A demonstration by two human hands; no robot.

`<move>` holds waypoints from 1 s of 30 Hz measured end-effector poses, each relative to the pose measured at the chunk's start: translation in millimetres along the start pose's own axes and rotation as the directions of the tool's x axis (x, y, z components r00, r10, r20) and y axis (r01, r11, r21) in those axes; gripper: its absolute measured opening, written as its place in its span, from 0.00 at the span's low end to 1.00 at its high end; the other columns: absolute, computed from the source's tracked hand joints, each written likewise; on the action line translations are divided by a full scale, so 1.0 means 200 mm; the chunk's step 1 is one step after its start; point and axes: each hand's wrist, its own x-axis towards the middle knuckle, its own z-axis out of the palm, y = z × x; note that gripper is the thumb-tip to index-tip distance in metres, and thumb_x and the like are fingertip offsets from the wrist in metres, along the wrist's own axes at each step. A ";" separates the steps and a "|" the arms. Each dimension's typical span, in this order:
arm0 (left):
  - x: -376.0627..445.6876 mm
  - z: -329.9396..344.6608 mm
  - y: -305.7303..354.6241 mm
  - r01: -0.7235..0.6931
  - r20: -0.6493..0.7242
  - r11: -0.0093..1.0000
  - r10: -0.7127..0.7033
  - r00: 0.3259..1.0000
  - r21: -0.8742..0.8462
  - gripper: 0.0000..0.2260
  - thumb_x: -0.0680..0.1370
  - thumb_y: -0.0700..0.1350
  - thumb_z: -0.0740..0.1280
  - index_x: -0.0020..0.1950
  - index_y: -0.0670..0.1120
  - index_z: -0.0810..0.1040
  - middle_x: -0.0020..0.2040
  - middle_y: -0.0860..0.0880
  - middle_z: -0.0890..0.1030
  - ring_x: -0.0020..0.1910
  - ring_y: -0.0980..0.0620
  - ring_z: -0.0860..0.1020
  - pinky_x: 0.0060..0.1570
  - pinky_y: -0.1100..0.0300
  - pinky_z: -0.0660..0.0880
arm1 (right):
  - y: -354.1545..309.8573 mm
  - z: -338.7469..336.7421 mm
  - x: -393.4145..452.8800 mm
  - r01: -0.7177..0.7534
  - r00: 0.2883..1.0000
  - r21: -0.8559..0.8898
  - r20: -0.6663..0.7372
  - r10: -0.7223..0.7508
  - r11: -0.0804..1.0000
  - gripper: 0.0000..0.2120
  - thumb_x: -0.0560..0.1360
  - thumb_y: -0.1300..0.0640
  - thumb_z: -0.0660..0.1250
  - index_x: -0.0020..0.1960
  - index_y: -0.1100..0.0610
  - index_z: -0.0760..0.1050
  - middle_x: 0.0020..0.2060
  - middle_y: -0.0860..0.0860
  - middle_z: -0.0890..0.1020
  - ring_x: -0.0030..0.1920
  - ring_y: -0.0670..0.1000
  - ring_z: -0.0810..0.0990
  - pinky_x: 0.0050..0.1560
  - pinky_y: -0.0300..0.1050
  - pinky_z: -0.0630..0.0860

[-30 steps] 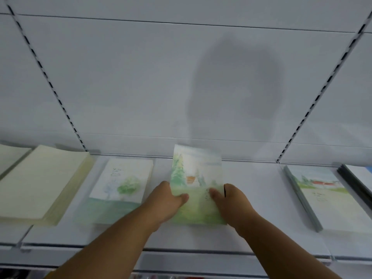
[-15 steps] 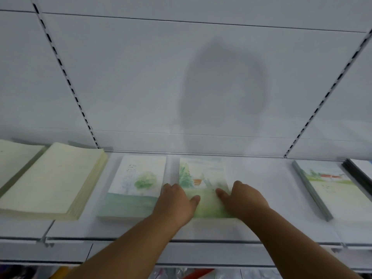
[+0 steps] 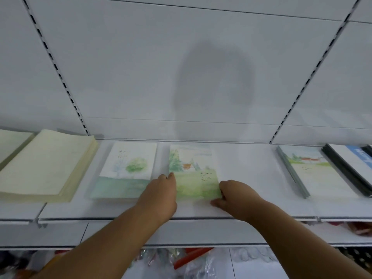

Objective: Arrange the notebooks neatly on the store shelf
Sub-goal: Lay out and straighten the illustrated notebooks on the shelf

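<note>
At frame centre the pine notebook (image 3: 193, 170), raised a second ago, now lies flat on the shelf (image 3: 241, 174); left hand (image 3: 161, 195) and right hand (image 3: 235, 195) press its sides, fingers loosely bent, squaring it.

A person's left hand (image 3: 161, 193) and right hand (image 3: 234, 195) flank a pine-tree notebook (image 3: 192, 170) lying flat on a white store shelf (image 3: 247, 174), fingers at its near corners; a green-tree notebook (image 3: 128, 168) lies just left of it, a red-roofed one (image 3: 314, 174) well right.
</note>
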 end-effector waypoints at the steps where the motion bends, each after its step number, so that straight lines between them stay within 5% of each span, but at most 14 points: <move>1: 0.00 0.00 0.00 0.003 0.000 1.000 -0.003 1.000 0.000 0.29 0.75 0.39 0.65 0.75 0.43 0.61 0.59 0.43 0.74 0.56 0.44 0.76 0.49 0.56 0.73 | 0.00 0.02 0.00 0.003 1.000 -0.003 -0.012 -0.003 1.000 0.15 0.79 0.40 0.63 0.50 0.52 0.69 0.44 0.49 0.73 0.46 0.51 0.74 0.45 0.43 0.67; 7: 0.01 -0.03 0.01 0.023 0.024 1.000 -0.023 0.999 -0.002 0.21 0.74 0.41 0.67 0.66 0.45 0.68 0.56 0.44 0.75 0.53 0.44 0.77 0.47 0.55 0.74 | 0.03 0.00 0.02 0.012 0.999 0.084 0.042 -0.016 0.996 0.15 0.78 0.42 0.67 0.43 0.51 0.68 0.37 0.45 0.72 0.43 0.51 0.73 0.44 0.43 0.68; 19: 0.03 -0.08 -0.03 -0.003 0.119 0.997 0.012 0.993 -0.075 0.30 0.72 0.48 0.74 0.69 0.45 0.65 0.60 0.46 0.74 0.56 0.47 0.77 0.54 0.53 0.76 | 0.02 -0.04 0.04 -0.034 0.995 0.135 0.101 0.020 0.990 0.18 0.74 0.43 0.73 0.35 0.49 0.68 0.34 0.45 0.73 0.35 0.45 0.70 0.33 0.38 0.64; 22: 0.05 -0.11 -0.05 -0.013 0.173 0.996 0.028 0.984 -0.088 0.32 0.70 0.53 0.76 0.68 0.46 0.64 0.56 0.48 0.74 0.51 0.49 0.77 0.47 0.55 0.76 | 0.02 -0.08 0.04 -0.060 0.982 0.122 0.183 0.037 0.991 0.17 0.74 0.48 0.74 0.34 0.50 0.69 0.34 0.46 0.74 0.34 0.44 0.70 0.33 0.37 0.64; 24: 0.07 -0.14 -0.07 0.015 0.212 0.991 0.013 0.977 -0.130 0.33 0.71 0.60 0.73 0.67 0.46 0.65 0.54 0.49 0.74 0.46 0.51 0.76 0.40 0.57 0.72 | 0.04 -0.12 0.04 -0.112 0.969 0.136 0.235 0.078 0.984 0.08 0.74 0.56 0.72 0.40 0.56 0.76 0.38 0.52 0.79 0.36 0.48 0.74 0.35 0.38 0.70; 25: 0.09 -0.16 -0.07 0.044 0.222 0.986 -0.007 0.975 -0.159 0.31 0.72 0.62 0.71 0.66 0.45 0.66 0.53 0.48 0.75 0.44 0.52 0.75 0.37 0.58 0.70 | 0.05 -0.13 0.04 -0.151 0.966 0.183 0.236 0.105 0.971 0.04 0.74 0.61 0.68 0.45 0.62 0.79 0.40 0.56 0.81 0.36 0.51 0.76 0.36 0.41 0.73; 27: 0.15 -0.20 -0.06 0.135 0.228 0.968 -0.086 0.970 -0.213 0.25 0.76 0.60 0.66 0.62 0.43 0.69 0.49 0.47 0.76 0.42 0.51 0.75 0.36 0.57 0.69 | 0.07 -0.13 0.08 -0.243 0.965 0.319 0.174 0.195 0.916 0.12 0.73 0.66 0.60 0.52 0.70 0.78 0.35 0.59 0.78 0.34 0.53 0.74 0.35 0.45 0.72; 30: 0.27 -0.20 -0.06 0.283 0.240 0.877 -0.200 0.950 -0.388 0.12 0.78 0.50 0.65 0.49 0.41 0.75 0.46 0.43 0.81 0.44 0.44 0.81 0.44 0.54 0.79 | 0.05 -0.09 0.17 -0.291 0.945 0.550 0.039 0.324 0.783 0.12 0.80 0.60 0.61 0.43 0.67 0.77 0.35 0.57 0.79 0.35 0.55 0.76 0.41 0.51 0.78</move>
